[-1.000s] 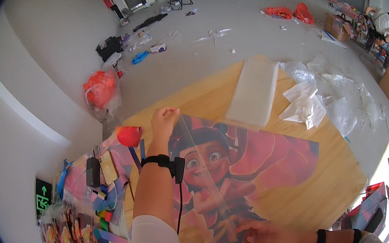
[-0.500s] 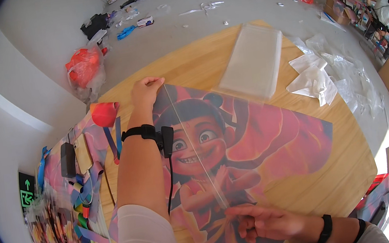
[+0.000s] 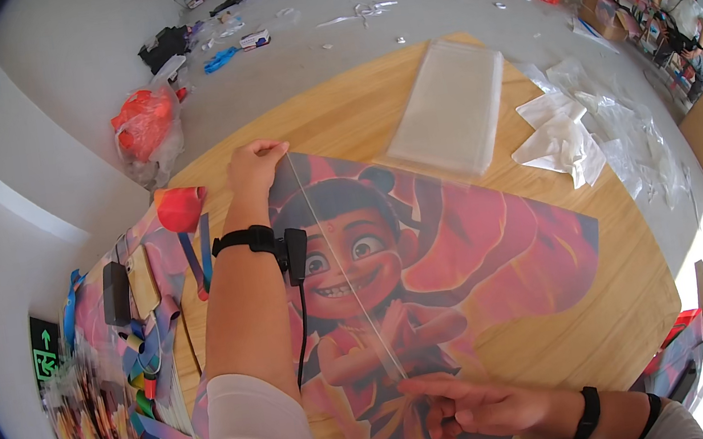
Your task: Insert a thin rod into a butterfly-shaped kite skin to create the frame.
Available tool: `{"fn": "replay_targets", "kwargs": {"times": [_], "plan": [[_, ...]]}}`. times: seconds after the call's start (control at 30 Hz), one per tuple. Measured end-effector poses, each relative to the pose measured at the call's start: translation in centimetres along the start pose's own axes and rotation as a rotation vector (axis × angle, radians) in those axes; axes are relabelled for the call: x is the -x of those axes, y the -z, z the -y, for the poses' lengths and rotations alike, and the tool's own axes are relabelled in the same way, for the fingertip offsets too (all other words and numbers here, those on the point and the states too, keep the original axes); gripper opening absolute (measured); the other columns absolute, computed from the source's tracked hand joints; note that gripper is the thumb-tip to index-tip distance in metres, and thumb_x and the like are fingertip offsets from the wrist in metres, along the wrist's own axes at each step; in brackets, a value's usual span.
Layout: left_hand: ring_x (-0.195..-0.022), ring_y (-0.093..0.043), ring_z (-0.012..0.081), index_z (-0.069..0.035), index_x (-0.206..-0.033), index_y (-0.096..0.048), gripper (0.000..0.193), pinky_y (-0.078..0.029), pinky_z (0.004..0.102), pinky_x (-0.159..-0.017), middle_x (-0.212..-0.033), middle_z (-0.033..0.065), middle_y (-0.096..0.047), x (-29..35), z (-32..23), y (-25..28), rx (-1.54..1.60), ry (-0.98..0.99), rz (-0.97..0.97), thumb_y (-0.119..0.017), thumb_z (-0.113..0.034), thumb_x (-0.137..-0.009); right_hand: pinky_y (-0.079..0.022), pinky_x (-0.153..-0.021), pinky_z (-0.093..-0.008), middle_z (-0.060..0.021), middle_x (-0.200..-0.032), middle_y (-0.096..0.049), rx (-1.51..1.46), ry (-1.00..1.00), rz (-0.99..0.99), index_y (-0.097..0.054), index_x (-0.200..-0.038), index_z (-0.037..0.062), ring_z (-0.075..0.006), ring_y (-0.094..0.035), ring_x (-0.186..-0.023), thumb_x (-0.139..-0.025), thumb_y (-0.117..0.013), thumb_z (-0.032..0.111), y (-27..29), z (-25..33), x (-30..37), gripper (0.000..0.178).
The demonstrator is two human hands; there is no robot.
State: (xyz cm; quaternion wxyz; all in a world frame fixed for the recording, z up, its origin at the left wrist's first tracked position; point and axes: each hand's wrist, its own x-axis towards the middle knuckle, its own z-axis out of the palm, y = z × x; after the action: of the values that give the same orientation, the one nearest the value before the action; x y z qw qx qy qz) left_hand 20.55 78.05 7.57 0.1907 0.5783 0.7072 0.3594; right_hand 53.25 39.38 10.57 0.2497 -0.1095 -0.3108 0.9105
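Note:
A large kite sail [image 3: 501, 261] printed with a grinning cartoon child lies flat, red and purple, under both arms. A thin pale rod [image 3: 341, 261] runs down its middle from the top tip to the child's folded arms. My left hand [image 3: 255, 170] pinches the sail's top tip, where the rod's upper end lies. At the lower end of the rod rests my right hand [image 3: 486, 407], index finger stretched along the sail and the other fingers loosely bent. Its fingertip touches the rod or lies just beside it; I cannot tell which.
A stack of clear plastic sleeves [image 3: 448, 107] lies on the wooden table [image 3: 301, 119]. Crumpled white sheets [image 3: 560, 136] sit at the right edge. Left are colourful ribbons [image 3: 150, 351], a black case [image 3: 117, 293] and a red roll [image 3: 181, 209]. A person [image 3: 685, 20] works far right.
The whole view has shifted slightly. My left hand keeps its pinch on the sail's tip, and my right hand stays at the rod's lower end.

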Motion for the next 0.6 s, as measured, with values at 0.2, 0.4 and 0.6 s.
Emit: {"fn": "replay_targets", "kwargs": {"times": [0.2,0.4,0.6], "plan": [[-0.096,-0.072,0.0253,-0.021,-0.097,-0.081,0.031,-0.055,0.0402,-0.087,-0.098,0.0048,-0.077,-0.9,1.3,0.1,-0.071,-0.015,-0.032,-0.084,-0.045,-0.077,-0.045,-0.095,-0.0318,-0.0049,-0.158,-0.022,-0.013,0.012,0.015,-0.013,-0.165,0.0072,-0.0145,-0.05,-0.115,-0.11,-0.045,0.024,-0.2,-0.2,-0.1,0.066],[-0.106,-0.069,0.0256,-0.012,-0.112,-0.07,0.051,-0.054,0.0394,-0.092,-0.112,0.0068,-0.074,-1.1,0.8,-0.6,-0.078,-0.013,-0.158,-0.088,-0.041,-0.075,-0.046,-0.095,-0.0312,-0.0063,-0.154,-0.027,0.044,0.018,0.011,-0.013,-0.165,0.0075,-0.0145,-0.052,-0.113,-0.11,-0.046,0.025,0.1,-0.1,-0.1,0.066],[-0.11,-0.068,0.0265,-0.009,-0.116,-0.067,0.057,-0.053,0.0397,-0.094,-0.118,0.0087,-0.072,-1.3,0.9,0.5,-0.007,0.014,-0.078,-0.09,-0.039,-0.074,-0.047,-0.094,-0.0314,-0.007,-0.151,-0.031,0.078,0.027,0.028,-0.014,-0.165,0.0083,-0.0152,-0.052,-0.113,-0.11,-0.045,0.025,-0.1,0.2,-0.2,0.066]]}}
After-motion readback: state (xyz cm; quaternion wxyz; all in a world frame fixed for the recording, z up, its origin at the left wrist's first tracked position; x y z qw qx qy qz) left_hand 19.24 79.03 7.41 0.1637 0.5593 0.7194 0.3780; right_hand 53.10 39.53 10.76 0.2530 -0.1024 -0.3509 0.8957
